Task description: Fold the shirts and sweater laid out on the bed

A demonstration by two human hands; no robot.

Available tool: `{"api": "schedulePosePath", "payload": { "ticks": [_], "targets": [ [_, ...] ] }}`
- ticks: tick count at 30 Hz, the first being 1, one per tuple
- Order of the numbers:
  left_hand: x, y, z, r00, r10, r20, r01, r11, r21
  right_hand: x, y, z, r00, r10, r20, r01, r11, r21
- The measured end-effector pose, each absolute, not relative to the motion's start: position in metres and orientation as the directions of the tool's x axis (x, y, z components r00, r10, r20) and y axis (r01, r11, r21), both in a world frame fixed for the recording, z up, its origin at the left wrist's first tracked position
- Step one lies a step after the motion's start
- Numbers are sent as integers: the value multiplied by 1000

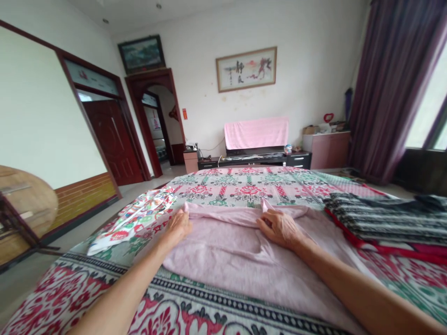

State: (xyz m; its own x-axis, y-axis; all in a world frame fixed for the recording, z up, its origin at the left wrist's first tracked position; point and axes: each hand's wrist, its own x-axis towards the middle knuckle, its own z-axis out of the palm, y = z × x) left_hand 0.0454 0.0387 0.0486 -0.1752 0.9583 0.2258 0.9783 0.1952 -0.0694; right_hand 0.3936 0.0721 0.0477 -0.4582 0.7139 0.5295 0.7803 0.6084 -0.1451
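A pale pink garment (223, 251) lies spread on the patterned bedspread (244, 179), with creases across its middle. My left hand (179, 226) is closed on its far left edge, and a small corner of cloth pokes up beyond the fingers. At the far edge on the right, my right hand (279, 227) pinches the same cloth, where another peak of fabric stands up. Between the two hands the edge runs as a loose rolled fold. The exact kind of garment cannot be made out.
To the right sits a stack of folded clothes (387, 223), striped black and grey over red. A white garment with a colourful print (139, 216) lies on the left. Beyond the bed stands a low black cabinet (298, 160) below a pink cloth (256, 133).
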Motion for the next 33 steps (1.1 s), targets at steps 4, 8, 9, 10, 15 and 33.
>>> {"api": "schedulePosePath", "payload": {
  "ticks": [4,8,9,10,15,33],
  "targets": [
    [33,34,58,-255,931,262,959,278,-56,393,73,48,-425,733,532,812,568,-134],
    [24,33,67,-314,876,366,940,341,-10,392,75,46,-380,755,534,844,520,-134],
    [21,34,67,-314,872,375,941,337,3,393,76,46,-360,765,534,852,503,-146],
    [17,35,66,-305,876,373,946,324,14,394,77,46,-341,775,532,857,489,-162],
    [2,41,55,-234,939,251,972,233,36,406,84,47,-327,786,524,873,464,-152],
    [-4,43,65,-286,920,268,946,228,229,431,89,60,-735,559,383,587,808,-53]
  ]
}}
